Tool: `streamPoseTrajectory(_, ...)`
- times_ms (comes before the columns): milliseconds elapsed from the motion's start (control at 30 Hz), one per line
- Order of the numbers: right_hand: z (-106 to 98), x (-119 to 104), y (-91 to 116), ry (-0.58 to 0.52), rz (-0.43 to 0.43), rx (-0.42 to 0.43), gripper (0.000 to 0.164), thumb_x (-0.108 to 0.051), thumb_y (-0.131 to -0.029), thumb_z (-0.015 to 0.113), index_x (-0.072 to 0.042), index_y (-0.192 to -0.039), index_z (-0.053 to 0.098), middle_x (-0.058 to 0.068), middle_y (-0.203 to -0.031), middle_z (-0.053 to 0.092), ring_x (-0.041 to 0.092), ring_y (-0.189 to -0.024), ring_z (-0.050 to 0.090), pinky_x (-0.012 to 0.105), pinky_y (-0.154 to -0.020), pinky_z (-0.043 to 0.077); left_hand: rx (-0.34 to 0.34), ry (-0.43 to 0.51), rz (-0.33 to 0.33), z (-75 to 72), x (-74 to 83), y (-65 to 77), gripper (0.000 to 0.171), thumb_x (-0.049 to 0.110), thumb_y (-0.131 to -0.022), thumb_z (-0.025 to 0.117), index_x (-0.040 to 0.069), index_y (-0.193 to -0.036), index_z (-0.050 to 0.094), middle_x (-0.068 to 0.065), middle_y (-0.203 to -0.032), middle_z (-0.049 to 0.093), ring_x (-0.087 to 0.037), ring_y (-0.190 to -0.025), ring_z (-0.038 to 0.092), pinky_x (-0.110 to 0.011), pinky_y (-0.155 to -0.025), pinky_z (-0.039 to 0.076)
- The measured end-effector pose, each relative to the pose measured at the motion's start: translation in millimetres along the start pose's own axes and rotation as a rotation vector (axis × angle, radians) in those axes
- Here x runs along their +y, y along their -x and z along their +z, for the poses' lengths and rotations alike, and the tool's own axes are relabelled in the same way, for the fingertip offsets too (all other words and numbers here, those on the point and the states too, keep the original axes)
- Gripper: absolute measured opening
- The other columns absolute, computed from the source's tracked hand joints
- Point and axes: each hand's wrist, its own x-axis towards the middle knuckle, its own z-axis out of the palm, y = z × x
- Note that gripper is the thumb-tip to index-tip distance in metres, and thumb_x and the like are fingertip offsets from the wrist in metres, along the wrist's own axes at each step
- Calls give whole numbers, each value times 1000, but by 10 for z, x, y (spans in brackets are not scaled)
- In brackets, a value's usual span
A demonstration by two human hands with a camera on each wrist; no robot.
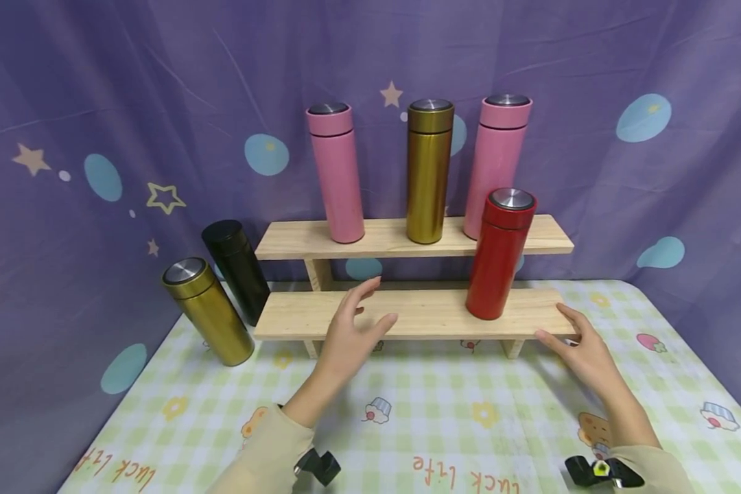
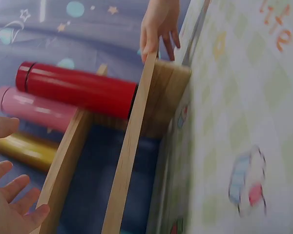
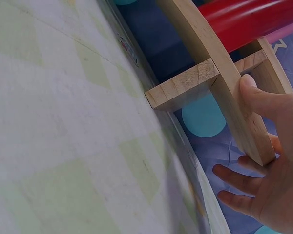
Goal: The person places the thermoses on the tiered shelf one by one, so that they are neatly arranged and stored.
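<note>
On the lower board of a two-tier wooden shelf (image 1: pixel 420 314) stands a red thermos bottle (image 1: pixel 502 257), toward the right. My left hand (image 1: pixel 349 336) is over the front of the lower board, its fingers spread and holding nothing. My right hand (image 1: pixel 583 350) grips the right end of that board, the thumb on its front edge and the index finger around the end. The right wrist view shows this thumb (image 3: pixel 256 92) on the wood, with the other fingers loose below. Along the upper board are a pink bottle (image 1: pixel 338 175), a gold bottle (image 1: pixel 430 171) and another pink bottle (image 1: pixel 500 154).
Left of the shelf, a gold bottle (image 1: pixel 210 312) and a black bottle (image 1: pixel 237 271) stand on the checked tablecloth (image 1: pixel 432 425). A purple curtain (image 1: pixel 179 89) with stars and blue shapes hangs behind. Wooden legs (image 1: pixel 512 348) hold the lower board above the cloth.
</note>
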Motion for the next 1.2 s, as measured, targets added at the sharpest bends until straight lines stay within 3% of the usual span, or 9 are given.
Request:
streamPoseTrajectory(267, 19, -8, 0, -12, -6, -8, 93, -51, -94, 62, -10, -160, 9, 34, -157, 12, 60, -130, 30, 68, -96, 35, 47, -84, -30, -470, -112, 213, 63, 22, -92, 73, 16, -147, 44, -7, -146, 45, -23, -135, 39, -48, -109, 32)
streamPoseTrajectory(567, 64, 2, -1, -19, -22, 2, 92, -49, -95, 62, -7, -159, 11, 36, -155, 15, 59, -129, 33, 64, -96, 38, 93, -152, -40, -874, -165, 444, 64, 21, -93, 71, 17, -149, 41, -5, -152, 39, -25, -139, 34, -50, -111, 29)
streamPoseTrajectory(700, 63, -6, 4, -20, -19, 0, 92, -50, -95, 61, -7, -159, 11, 36, -155, 15, 58, -129, 34, 63, -95, 39, 133, -163, -46, -1007, -213, 548, 62, 18, -94, 70, 17, -149, 40, -5, -152, 39, -24, -139, 34, -46, -110, 29)
streamPoseTrajectory(933, 28, -2, 11, -8, -10, 6, 92, -50, -95, 61, -8, -159, 10, 36, -155, 17, 58, -129, 35, 63, -95, 38, 262, -163, -47, -1182, -322, 692, 60, 8, -93, 70, 16, -146, 45, -2, -147, 47, -11, -131, 41, -23, -103, 32)
streamPoseTrajectory(1200, 16, 10, 26, -17, -13, -2, 92, -50, -95, 61, -9, -159, 9, 34, -157, 12, 57, -129, 35, 63, -94, 40, 346, -197, -48, -1350, -389, 816, 60, 0, -90, 71, 11, -144, 48, 1, -142, 53, -4, -126, 45, -23, -101, 34)
